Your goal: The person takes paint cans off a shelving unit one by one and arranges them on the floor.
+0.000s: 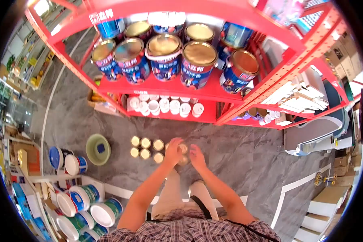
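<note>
Small cans with pale gold lids point(145, 143) stand upright in two short rows on the grey floor. My left hand point(174, 151) reaches over the right part of these rows, its fingers stretched forward and hiding some cans. Just to its right is a small can point(183, 148), with another partly covered can below it. On the far side of that can, my right hand point(196, 156) is held with fingers apart and slightly bent. Nothing shows in its grasp. Whether either hand touches the can between them, I cannot tell.
Ahead stands a red metal rack point(165, 86) with large blue paint cans point(163, 58) above and white tubs point(164, 105) below. A green bucket point(98, 149) sits at left, near white paint pails point(105, 212). A grey machine point(316, 135) is at right.
</note>
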The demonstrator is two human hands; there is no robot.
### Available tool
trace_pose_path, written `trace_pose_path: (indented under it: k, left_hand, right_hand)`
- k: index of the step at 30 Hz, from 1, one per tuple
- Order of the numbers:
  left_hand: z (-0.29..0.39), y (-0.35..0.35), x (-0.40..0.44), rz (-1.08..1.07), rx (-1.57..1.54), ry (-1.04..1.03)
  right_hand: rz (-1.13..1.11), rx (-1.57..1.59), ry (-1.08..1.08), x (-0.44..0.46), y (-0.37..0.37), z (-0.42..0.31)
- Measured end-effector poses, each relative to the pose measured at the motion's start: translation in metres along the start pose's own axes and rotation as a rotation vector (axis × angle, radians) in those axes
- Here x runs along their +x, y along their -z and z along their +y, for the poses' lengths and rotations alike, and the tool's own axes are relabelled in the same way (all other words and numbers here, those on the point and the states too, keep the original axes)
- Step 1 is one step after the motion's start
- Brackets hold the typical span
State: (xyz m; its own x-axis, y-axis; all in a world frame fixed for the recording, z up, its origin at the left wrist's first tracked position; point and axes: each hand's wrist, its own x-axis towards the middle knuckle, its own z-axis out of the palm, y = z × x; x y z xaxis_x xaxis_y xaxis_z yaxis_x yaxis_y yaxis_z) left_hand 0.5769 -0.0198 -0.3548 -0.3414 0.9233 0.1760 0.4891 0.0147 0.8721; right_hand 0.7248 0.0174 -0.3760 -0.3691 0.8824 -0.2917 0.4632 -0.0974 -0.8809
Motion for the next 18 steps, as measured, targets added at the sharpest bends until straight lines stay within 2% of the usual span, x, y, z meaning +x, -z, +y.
trace_pose_path:
  k: [2, 4, 7, 8, 9, 12, 15, 16, 18]
  left_hand:
    - [0.036, 0.025, 0.032, -0.023, -0.038, -0.069]
    - [0.075, 0.045, 0.069, 0.031, 0.046, -0.269]
    - [0.138, 0.066, 0.114, 0.000, -0.049, -0.363]
    - [0.155, 0.068, 0.130, 0.055, -0.018, -0.510]
    - [0.176, 0.071, 0.146, 0.077, -0.013, -0.562]
    - [0.232, 0.072, 0.188, 0.083, -0.115, -0.609]
    - [0.282, 0.068, 0.234, 0.154, -0.060, -0.834]
    - [0.295, 0.068, 0.247, 0.130, -0.085, -0.839]
    - [0.317, 0.061, 0.278, 0.242, -0.003, -0.934]
  right_hand:
    - [0.062, 0.028, 0.110, 0.011, 0.010, -0.010]
    - [0.174, 0.175, 0.249, 0.023, 0.035, -0.052]
    - [0.202, 0.285, 0.306, 0.032, 0.080, -0.113]
    - [0.210, 0.324, 0.371, 0.037, 0.098, -0.133]
    - [0.209, 0.385, 0.439, 0.038, 0.117, -0.153]
    - [0.326, 0.381, 0.561, 0.054, 0.171, -0.195]
    - [0.335, 0.413, 0.642, 0.076, 0.233, -0.221]
    - [0.342, 0.377, 0.674, 0.077, 0.254, -0.235]
    - [0.362, 0.373, 0.740, 0.084, 0.292, -0.261]
